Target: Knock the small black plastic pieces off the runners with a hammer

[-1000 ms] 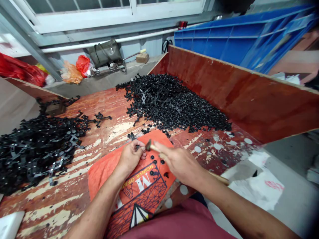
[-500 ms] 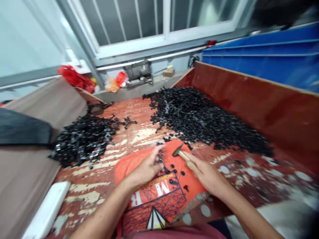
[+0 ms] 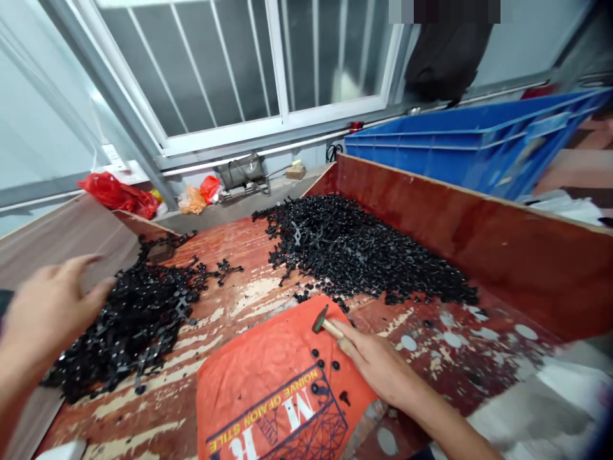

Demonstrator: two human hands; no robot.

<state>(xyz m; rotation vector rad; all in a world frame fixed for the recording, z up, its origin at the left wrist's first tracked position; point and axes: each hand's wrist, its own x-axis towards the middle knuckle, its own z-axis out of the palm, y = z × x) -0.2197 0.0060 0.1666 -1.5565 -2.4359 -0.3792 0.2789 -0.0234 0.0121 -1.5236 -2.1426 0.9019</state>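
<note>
Right hand (image 3: 378, 364) grips hammer (image 3: 330, 324) by its wooden handle, fingers closed round it, head end up over the orange cloth (image 3: 258, 364). Left hand (image 3: 52, 306) is raised at far left, fingers spread and blurred — nothing seen in it, released; it overlaps the near edge of the left pile (image 3: 138, 313) in view, contact can't be told.

Left pile: black jointed pieces, heaped on the worn red table (image 3: 253, 291) beside a slanted grey-brown board (image 3: 71, 233). Right pile (image 3: 354, 249): more black parts, larger heap, spread along the red side board (image 3: 479, 243); a few strays lie between it and the cloth.

Cloth lies flat at front centre, printed with letters and a dark line pattern. Several small black caps (image 3: 315, 388) sit on it, below the hammer head, plus one odd-shaped black bit (image 3: 344, 398).

Back: red bag (image 3: 119, 195), orange bag (image 3: 191, 200) and dark green case (image 3: 242, 170) under the window (image 3: 215, 64); blue crate (image 3: 426, 150) behind the side board. White object (image 3: 62, 451) at bottom left, cut off — can't tell what.
</note>
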